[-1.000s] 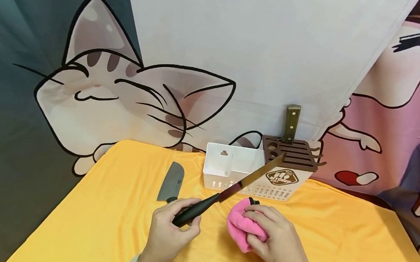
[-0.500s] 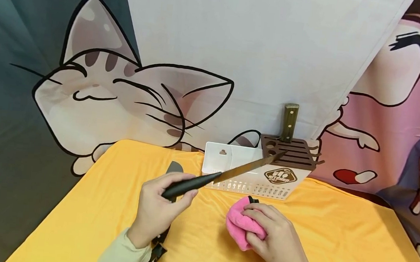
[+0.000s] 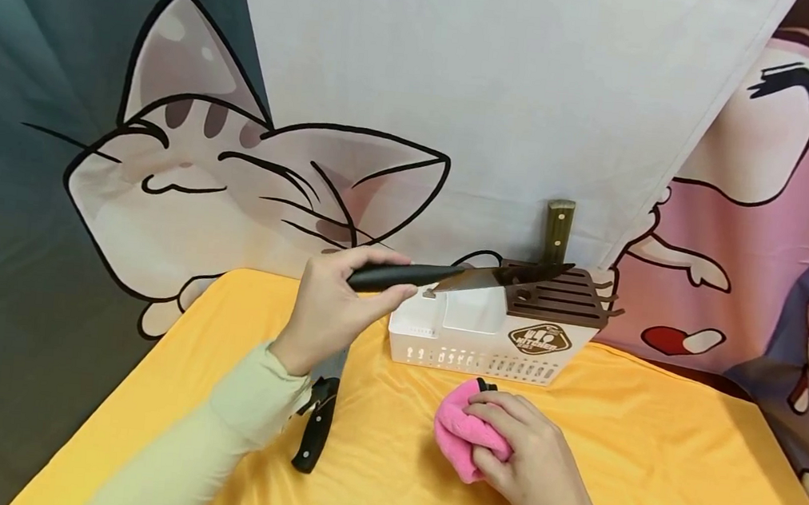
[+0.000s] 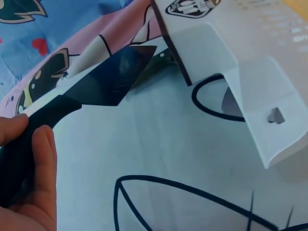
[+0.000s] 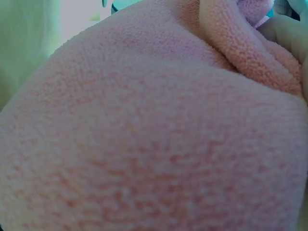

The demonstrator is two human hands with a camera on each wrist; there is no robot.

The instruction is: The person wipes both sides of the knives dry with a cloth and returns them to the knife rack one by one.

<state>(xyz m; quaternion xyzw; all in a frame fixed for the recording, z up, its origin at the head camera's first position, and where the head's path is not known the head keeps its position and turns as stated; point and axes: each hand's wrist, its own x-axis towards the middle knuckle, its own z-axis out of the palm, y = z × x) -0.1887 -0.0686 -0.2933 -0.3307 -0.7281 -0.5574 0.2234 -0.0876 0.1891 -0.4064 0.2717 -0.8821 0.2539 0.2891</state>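
Note:
My left hand (image 3: 331, 306) grips a kitchen knife (image 3: 402, 277) by its black handle, raised in front of the white knife rack (image 3: 470, 361). The dark blade points right and overlaps the rack's brown slotted top (image 3: 562, 298) in the head view. In the left wrist view the blade (image 4: 113, 79) shows broad and flat, with a pointed tip. My right hand (image 3: 534, 460) holds a bunched pink cloth (image 3: 457, 429) low over the table; the cloth (image 5: 144, 130) fills most of the right wrist view. A knife with a wooden handle (image 3: 558, 232) stands in the rack.
A second black-handled knife (image 3: 315, 435) lies on the yellow tablecloth (image 3: 660, 467), its blade partly hidden by my left forearm. Brown hooks (image 3: 610, 298) stick out from the rack's right side. A cartoon-printed curtain (image 3: 364, 56) hangs close behind.
My left hand has moved up and forward with the knife, from over the table to the rack. The blade has levelled out. My right hand and the pink cloth have stayed put.

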